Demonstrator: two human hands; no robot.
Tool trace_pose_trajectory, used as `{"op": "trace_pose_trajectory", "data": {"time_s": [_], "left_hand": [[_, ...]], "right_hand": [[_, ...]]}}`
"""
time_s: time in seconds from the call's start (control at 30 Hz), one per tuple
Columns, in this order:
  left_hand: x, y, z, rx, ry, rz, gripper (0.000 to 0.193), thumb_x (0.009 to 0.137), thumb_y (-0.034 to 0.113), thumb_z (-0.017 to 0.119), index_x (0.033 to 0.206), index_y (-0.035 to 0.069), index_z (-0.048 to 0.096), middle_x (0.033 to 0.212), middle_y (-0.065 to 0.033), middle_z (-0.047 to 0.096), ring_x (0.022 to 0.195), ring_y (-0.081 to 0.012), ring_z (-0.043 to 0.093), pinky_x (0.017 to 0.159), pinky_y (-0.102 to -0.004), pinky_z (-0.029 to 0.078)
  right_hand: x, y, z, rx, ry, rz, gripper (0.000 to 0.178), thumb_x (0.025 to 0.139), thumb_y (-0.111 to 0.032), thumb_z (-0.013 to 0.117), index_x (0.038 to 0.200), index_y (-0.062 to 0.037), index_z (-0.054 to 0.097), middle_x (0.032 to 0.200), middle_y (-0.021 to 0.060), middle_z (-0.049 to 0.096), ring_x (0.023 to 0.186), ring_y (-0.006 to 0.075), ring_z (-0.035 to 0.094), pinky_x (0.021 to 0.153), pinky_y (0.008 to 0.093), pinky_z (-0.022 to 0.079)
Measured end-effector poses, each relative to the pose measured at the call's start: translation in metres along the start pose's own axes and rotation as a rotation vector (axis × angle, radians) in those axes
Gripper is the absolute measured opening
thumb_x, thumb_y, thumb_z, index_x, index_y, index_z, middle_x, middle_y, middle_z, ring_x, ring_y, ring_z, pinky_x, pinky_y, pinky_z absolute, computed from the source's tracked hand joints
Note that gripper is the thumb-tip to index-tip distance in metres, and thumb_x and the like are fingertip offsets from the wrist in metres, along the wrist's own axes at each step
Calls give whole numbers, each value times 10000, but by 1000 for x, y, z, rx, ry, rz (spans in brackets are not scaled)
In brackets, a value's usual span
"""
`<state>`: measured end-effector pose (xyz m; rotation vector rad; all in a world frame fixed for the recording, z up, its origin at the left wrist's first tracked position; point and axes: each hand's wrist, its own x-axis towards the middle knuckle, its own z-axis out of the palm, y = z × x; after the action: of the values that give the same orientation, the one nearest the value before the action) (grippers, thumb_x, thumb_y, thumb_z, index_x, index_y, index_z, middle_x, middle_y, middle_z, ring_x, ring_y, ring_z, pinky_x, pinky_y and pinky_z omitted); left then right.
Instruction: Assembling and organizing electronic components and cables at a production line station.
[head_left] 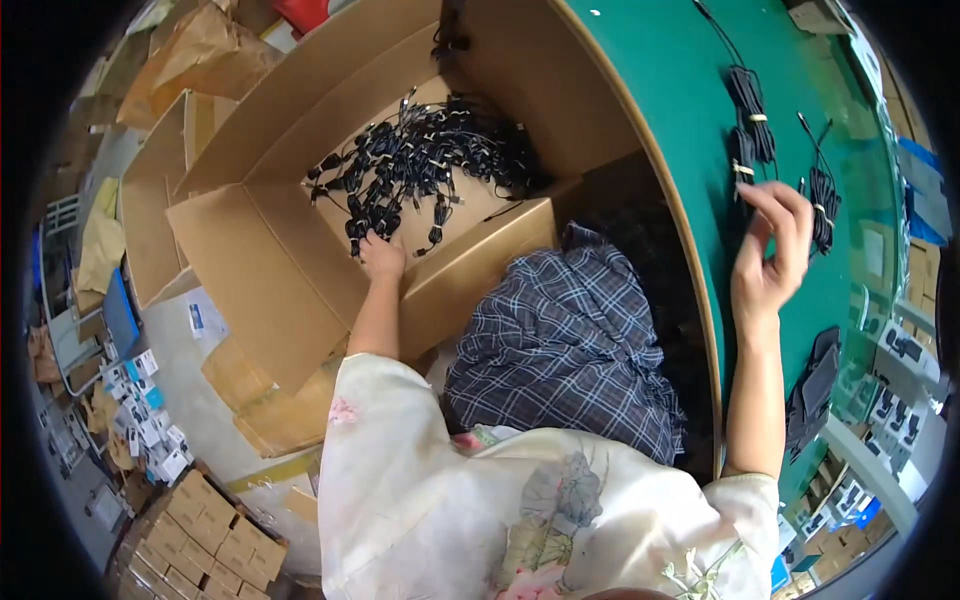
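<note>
My left hand [383, 257] is down in a large cardboard box [285, 275], at the near edge of a heap of black cable bundles [440, 140]. Its fingers close on one cable bundle [359, 226]; the fingertips are partly hidden. Over the green table [650, 60], my right hand [775, 240] is loosely curled, fingers apart, with nothing visible in it. Its fingertips reach the lower end of a coiled cable [742, 155] tied with a pale band. Another banded cable bundle [750, 100] lies just beyond, and a third bundle [823, 205] rests beside the knuckles.
The table's raised edge [672, 150] runs between the box and the cables. Dark flat pouches [815, 385] lie on the table near my right forearm. Plaid cloth [570, 340] covers my lap. Stacked small cartons [205, 540] and white packages [155, 420] stand at the lower left.
</note>
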<state>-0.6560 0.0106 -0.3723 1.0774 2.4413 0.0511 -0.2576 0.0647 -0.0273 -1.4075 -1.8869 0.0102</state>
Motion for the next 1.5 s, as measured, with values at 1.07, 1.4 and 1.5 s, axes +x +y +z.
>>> {"op": "trace_pose_trajectory", "data": {"time_s": [1.07, 1.4, 1.5], "left_hand": [[32, 37, 65, -615, -582, -76, 682, 613, 287, 675, 1200, 25, 447, 1197, -206, 491, 1109, -304, 478, 930, -344, 377], [4, 154, 15, 239, -331, 1079, 738, 624, 305, 730, 1247, 95, 395, 1365, -182, 277, 1269, -313, 251, 987, -561, 218], [12, 219, 13, 130, -411, 1034, 915, 641, 456, 703, 1354, 95, 258, 1419, -204, 165, 1315, -348, 153, 1026, -545, 179]], "right_hand": [[22, -22, 22, -210, -472, -326, 353, 560, 114, 573, 834, -97, 640, 854, 84, 527, 779, 240, 517, 691, 341, 428], [26, -20, 23, -175, -459, -322, 362, 535, 109, 591, 823, -101, 651, 853, 79, 527, 777, 232, 517, 682, 331, 424], [26, -21, 20, -189, -453, -318, 363, 519, 101, 598, 811, -106, 656, 848, 76, 525, 771, 227, 516, 675, 326, 422]]}}
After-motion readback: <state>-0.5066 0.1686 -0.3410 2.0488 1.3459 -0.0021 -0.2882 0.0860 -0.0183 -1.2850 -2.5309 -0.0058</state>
